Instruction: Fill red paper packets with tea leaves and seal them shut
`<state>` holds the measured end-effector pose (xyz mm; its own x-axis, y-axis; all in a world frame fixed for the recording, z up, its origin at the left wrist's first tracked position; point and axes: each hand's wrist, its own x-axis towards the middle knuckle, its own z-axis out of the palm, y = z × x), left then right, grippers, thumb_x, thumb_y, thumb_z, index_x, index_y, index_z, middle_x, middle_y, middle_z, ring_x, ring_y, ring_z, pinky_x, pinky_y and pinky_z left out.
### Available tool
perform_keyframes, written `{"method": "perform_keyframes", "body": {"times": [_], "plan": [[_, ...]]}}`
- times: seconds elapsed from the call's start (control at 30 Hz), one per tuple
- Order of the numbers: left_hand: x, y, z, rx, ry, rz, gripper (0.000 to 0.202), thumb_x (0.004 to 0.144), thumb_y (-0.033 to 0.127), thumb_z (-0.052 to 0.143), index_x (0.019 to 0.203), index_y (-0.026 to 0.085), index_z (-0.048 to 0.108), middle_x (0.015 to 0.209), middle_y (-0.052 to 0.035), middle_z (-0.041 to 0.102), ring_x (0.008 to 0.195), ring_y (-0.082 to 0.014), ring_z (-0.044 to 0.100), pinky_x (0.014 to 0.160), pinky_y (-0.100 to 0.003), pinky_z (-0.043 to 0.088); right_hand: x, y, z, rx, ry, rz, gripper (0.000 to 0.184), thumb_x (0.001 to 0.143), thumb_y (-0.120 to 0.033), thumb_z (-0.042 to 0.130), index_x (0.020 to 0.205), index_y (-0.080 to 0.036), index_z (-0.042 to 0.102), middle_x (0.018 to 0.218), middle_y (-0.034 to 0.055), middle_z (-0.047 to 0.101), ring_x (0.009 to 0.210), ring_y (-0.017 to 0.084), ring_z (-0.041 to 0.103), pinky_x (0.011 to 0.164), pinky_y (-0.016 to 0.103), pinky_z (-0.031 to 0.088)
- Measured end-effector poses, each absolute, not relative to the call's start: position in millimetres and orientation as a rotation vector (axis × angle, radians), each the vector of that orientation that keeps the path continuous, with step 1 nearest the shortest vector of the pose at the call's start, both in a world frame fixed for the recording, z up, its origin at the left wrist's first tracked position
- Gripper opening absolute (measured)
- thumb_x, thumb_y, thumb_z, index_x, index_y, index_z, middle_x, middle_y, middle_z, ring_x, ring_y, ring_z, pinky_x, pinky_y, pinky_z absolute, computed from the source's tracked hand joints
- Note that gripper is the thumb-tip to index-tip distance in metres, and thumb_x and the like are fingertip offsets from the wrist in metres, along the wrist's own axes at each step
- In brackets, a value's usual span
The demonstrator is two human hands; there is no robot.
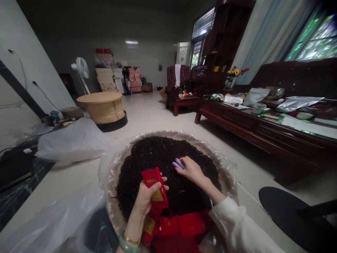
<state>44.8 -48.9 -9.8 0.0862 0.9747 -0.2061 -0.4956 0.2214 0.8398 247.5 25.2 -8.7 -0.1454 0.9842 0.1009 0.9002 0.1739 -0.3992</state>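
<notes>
Item 1, plastic sheet (71,140): translucent, crumpled, on the floor at 9 o'clock from the basket; more of it lies bunched at 7 o'clock.

Item 2, drum table (101,107): round, pale wood, dark base, at 11 o'clock, well apart from the basket. A white fan (81,68) stands just behind it.

Item 3, basket (116,168): wide, round, shallow, lined with clear film, heaped with dark loose tea (158,154) (leaf size too fine to tell).

Item 4, left hand (146,200): fingers curled firmly around a red packet (154,188), which stands tilted with its mouth up, over the tea at 6 o'clock of the heap. A green bangle and a gold one sit on the wrist.

Item 5, red box (184,225): at the basket's 6 o'clock rim, just below the packet, touching the tea's edge.

Item 6, right hand (192,170): palm down on the tea near the heap's centre, fingers closed over a purple scoop (178,164), of which only the end shows past the fingers at 10 o'clock. Cream sleeve on the forearm.

Item 7, long bench (252,130): dark red wood, at 2 o'clock, strewn with silver pouches (297,102) and papers.

Item 8, black stool (289,214): round, at 4 o'clock, apart from the basket.
</notes>
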Motion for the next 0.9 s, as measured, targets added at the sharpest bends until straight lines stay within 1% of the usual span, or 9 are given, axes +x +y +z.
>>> {"method": "perform_keyframes", "body": {"times": [0.13,0.27,0.33,0.4,0.53,0.67,0.73,0.83,0.9], "plan": [[46.6,-49.4,-7.5,0.604,0.871,1.263,0.058,0.043,0.033,0.089,0.092,0.011,0.066,0.084,-0.0119,0.075,0.059,-0.0215,0.070,0.053,-0.026,0.055,260.0,33.6,-10.1,-1.563,-1.879,0.463,0.032,0.078,-0.037,0.059,0.102,-0.017,0.061,0.093,0.0056,0.059,0.079,0.018,0.056,0.071,0.029,0.042],[48.6,-49.6,-4.3,0.525,0.833,1.267,0.059,0.039,0.032,0.090,0.089,0.012,0.065,0.077,-0.0082,0.075,0.055,-0.0194,0.069,0.050,-0.025,0.054,267.0,30.4,8.9,-1.256,-1.846,0.638,0.035,0.082,-0.041,0.054,0.107,-0.017,0.060,0.090,0.0047,0.058,0.075,0.017,0.055,0.068,0.029,0.044],[49.5,-49.0,-4.3,0.501,0.836,1.271,0.059,0.040,0.032,0.090,0.089,0.013,0.065,0.077,-0.0076,0.075,0.056,-0.0194,0.069,0.050,-0.024,0.054,263.1,19.9,24.2,-1.096,-1.940,0.682,0.037,0.083,-0.041,0.056,0.110,-0.018,0.059,0.094,0.0050,0.059,0.080,0.017,0.055,0.071,0.029,0.044],[50.8,-48.0,-5.6,0.492,0.848,1.285,0.059,0.040,0.032,0.090,0.090,0.013,0.065,0.076,-0.0076,0.075,0.057,-0.0198,0.070,0.050,-0.024,0.054,254.0,6.4,38.5,-0.998,-2.054,0.666,0.037,0.080,-0.039,0.062,0.110,-0.018,0.059,0.095,0.0049,0.059,0.082,0.017,0.055,0.073,0.028,0.043],[54.5,-47.4,-8.3,0.541,0.857,1.334,0.053,0.042,0.032,0.089,0.086,0.012,0.066,0.074,-0.0064,0.075,0.060,-0.0206,0.070,0.057,-0.027,0.056,229.8,-14.2,53.3,-1.031,-2.212,0.640,0.030,0.076,-0.033,0.069,0.100,-0.018,0.062,0.088,0.0033,0.059,0.076,0.015,0.053,0.069,0.025,0.042],[55.6,-49.2,-6.3,0.598,0.844,1.342,0.050,0.042,0.031,0.089,0.083,0.012,0.067,0.075,-0.0062,0.075,0.066,-0.0213,0.071,0.065,-0.029,0.056,214.6,-19.6,53.8,-1.099,-2.287,0.645,0.021,0.079,-0.032,0.068,0.090,-0.016,0.062,0.081,0.0018,0.056,0.069,0.013,0.051,0.063,0.023,0.039],[54.6,-49.8,-3.9,0.619,0.866,1.346,0.050,0.042,0.031,0.089,0.082,0.011,0.068,0.077,-0.0072,0.075,0.067,-0.0213,0.070,0.067,-0.030,0.056,212.5,-20.1,54.0,-1.107,-2.308,0.652,0.023,0.080,-0.034,0.067,0.092,-0.016,0.061,0.081,0.0023,0.056,0.070,0.014,0.051,0.062,0.023,0.039],[53.0,-49.3,-1.8,0.626,0.930,1.359,0.050,0.041,0.031,0.089,0.082,0.011,0.068,0.075,-0.0066,0.075,0.064,-0.0203,0.070,0.065,-0.029,0.056,213.4,-20.7,55.4,-1.134,-2.347,0.630,0.032,0.079,-0.039,0.067,0.098,-0.016,0.060,0.084,0.0040,0.057,0.072,0.015,0.052,0.063,0.024,0.039],[53.1,-48.6,-2.0,0.627,0.950,1.359,0.050,0.042,0.032,0.089,0.082,0.011,0.068,0.073,-0.0063,0.075,0.063,-0.0203,0.069,0.063,-0.029,0.055,214.9,-20.3,55.7,-1.157,-2.370,0.609,0.034,0.078,-0.042,0.067,0.098,-0.015,0.061,0.084,0.0046,0.057,0.072,0.016,0.053,0.063,0.024,0.038]]}}
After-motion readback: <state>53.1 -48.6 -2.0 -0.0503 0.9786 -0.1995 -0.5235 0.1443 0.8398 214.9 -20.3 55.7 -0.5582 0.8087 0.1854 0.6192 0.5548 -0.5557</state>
